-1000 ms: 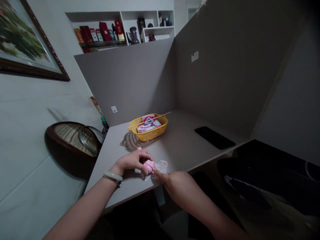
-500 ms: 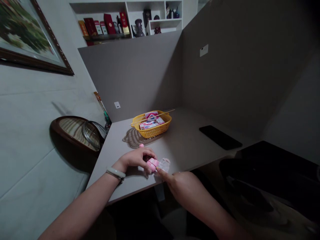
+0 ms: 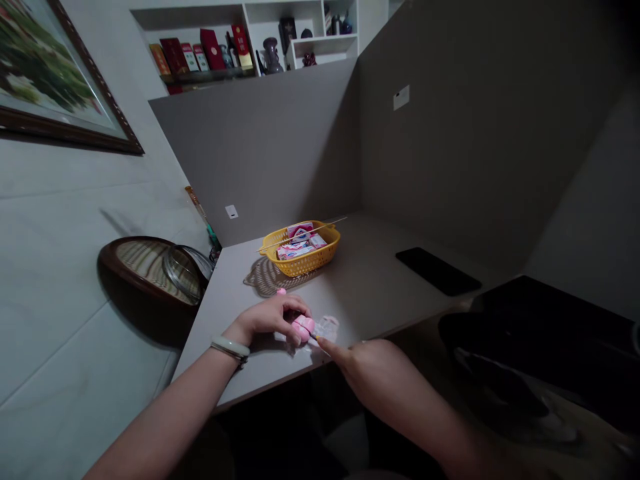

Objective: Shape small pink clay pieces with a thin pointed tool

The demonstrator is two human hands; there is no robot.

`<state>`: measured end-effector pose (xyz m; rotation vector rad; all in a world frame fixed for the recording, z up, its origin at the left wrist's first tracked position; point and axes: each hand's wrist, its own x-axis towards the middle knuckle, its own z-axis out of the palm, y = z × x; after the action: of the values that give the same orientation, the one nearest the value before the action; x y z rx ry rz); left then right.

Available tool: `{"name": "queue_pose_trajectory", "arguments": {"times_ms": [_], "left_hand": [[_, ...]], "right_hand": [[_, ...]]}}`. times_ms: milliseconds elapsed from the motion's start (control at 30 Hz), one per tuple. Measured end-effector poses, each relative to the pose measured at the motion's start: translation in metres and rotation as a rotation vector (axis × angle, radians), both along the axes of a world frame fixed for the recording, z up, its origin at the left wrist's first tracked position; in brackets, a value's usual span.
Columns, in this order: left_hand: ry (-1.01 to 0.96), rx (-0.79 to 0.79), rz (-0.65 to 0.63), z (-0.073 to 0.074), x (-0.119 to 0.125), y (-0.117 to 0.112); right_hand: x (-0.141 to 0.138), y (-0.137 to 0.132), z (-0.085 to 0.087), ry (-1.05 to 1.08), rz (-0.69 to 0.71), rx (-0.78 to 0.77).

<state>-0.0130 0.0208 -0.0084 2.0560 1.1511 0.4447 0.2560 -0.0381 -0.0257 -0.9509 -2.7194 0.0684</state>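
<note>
My left hand (image 3: 274,316) rests on the table with its thumb and fingers closed round a soft-looking pink lump (image 3: 303,326), marked by a dark line across its top. To the right of it, my right hand (image 3: 350,357) grips a thin, narrow tool (image 3: 315,337) with a dark tip and a yellowish part; most of it is hidden in the fingers. The tool's tip touches the lump's right side or lies very close to it. A clear crumpled plastic wrapper (image 3: 329,327) lies beneath and beside the lump. Behind my left fingers sits a small pink piece (image 3: 281,291).
A yellow plastic basket (image 3: 303,265) with pink and white packets (image 3: 295,249) stands farther back, a thin stick (image 3: 280,245) across its rim. A black flat panel (image 3: 438,271) lies on the right. Grey partitions (image 3: 260,153) bound the table (image 3: 350,280).
The tool in my right hand has drawn back slightly to the right from the lump, showing more of its dark part. My left hand keeps its hold. The view has shifted slightly.
</note>
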Motion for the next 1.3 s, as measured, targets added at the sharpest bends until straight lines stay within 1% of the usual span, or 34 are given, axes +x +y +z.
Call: {"name": "queue_pose_trajectory", "arguments": {"times_ms": [67,133,200,333,400,500,567,633,700,767,867,900,967,1000,1033,1067,1133,1200,1300], "left_hand": [[-0.004,-0.007,0.011,0.000,-0.001,0.001],[0.000,-0.018,0.035,-0.001,-0.003,0.002],[0.010,-0.030,0.046,-0.001,-0.004,0.002],[0.031,-0.040,0.031,0.000,-0.002,0.002],[0.027,-0.037,0.030,-0.001,-0.001,0.001],[0.003,-0.025,0.031,-0.001,0.000,0.000],[-0.009,-0.025,0.037,-0.001,-0.001,0.000],[-0.024,-0.043,0.044,0.000,-0.003,0.000],[-0.070,-0.062,0.057,0.002,-0.005,0.001],[-0.170,-0.094,0.102,0.002,-0.007,0.001],[-0.439,-0.219,0.250,-0.001,-0.007,-0.001],[-0.501,-0.247,0.282,-0.003,-0.007,-0.002],[-0.571,-0.250,0.320,-0.007,-0.007,-0.005],[-0.647,-0.248,0.361,-0.009,-0.006,-0.005],[-0.877,-0.282,0.471,-0.010,-0.006,-0.005],[-0.960,-0.272,0.505,-0.010,-0.006,-0.005],[-1.039,-0.248,0.543,-0.005,-0.004,-0.003],[-1.088,-0.249,0.545,0.006,-0.002,-0.001],[-1.233,-0.344,0.519,0.025,0.004,0.000]], "right_hand": [[-0.012,0.005,-0.001,0.021,0.001,-0.014],[-0.014,0.007,-0.003,0.046,-0.002,-0.034],[-0.005,0.006,-0.006,0.074,-0.003,-0.065],[0.019,0.001,-0.008,0.173,0.007,-0.187],[0.017,0.002,-0.009,0.169,0.006,-0.166],[-0.001,0.007,-0.008,0.118,0.005,-0.078],[-0.010,0.008,-0.007,0.104,0.004,-0.060],[-0.008,0.007,-0.005,0.121,-0.005,-0.080],[0.007,0.004,-0.004,0.179,-0.010,-0.147],[0.026,0.001,-0.005,0.285,-0.013,-0.253],[0.048,-0.002,-0.009,0.460,-0.028,-0.401],[0.052,-0.003,-0.012,0.509,-0.041,-0.443],[0.057,-0.002,-0.018,0.584,-0.062,-0.513],[0.059,-0.002,-0.022,0.610,-0.070,-0.537],[0.061,-0.002,-0.025,0.627,-0.073,-0.558],[0.063,-0.001,-0.028,0.637,-0.074,-0.577],[0.069,0.000,-0.035,0.651,-0.080,-0.614],[0.077,0.000,-0.040,0.660,-0.102,-0.644],[0.086,-0.001,-0.045,0.679,-0.128,-0.658]]}}
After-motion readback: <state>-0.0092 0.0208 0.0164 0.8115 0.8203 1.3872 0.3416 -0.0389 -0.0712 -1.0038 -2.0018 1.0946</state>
